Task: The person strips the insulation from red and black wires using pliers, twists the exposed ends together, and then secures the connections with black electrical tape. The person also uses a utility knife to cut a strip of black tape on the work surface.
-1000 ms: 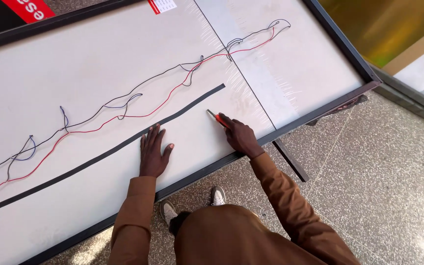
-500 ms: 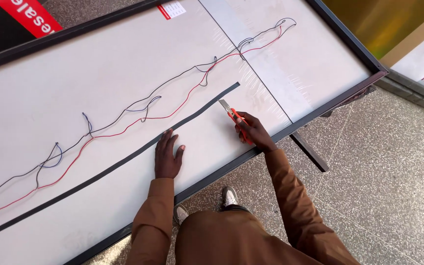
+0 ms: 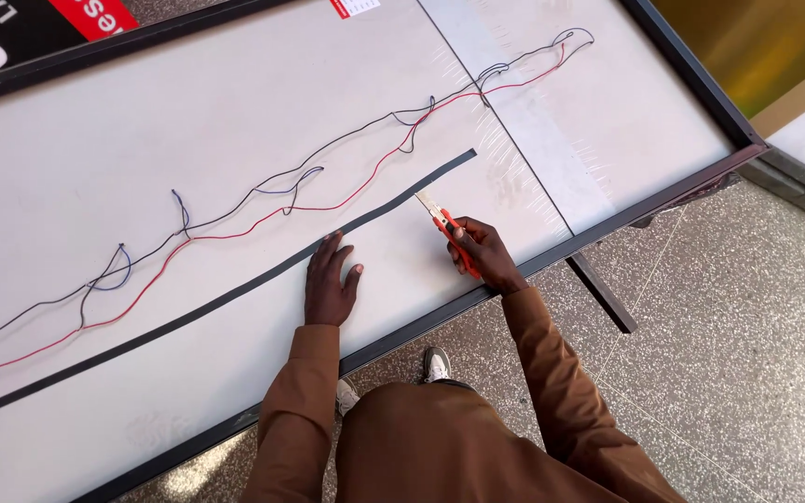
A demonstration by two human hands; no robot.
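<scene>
Long black strip runs diagonally across the white bench, under the loose red and dark wires. Left hand lies flat, fingers spread, touching the strip. Right hand grips a red cutter (blade out) just below the strip's far end.

Black strip runs off frame at 8 o'clock, far end unseen. Wires cut off there too. My right hand hides cutter handle; blade tip too small to judge.
</scene>
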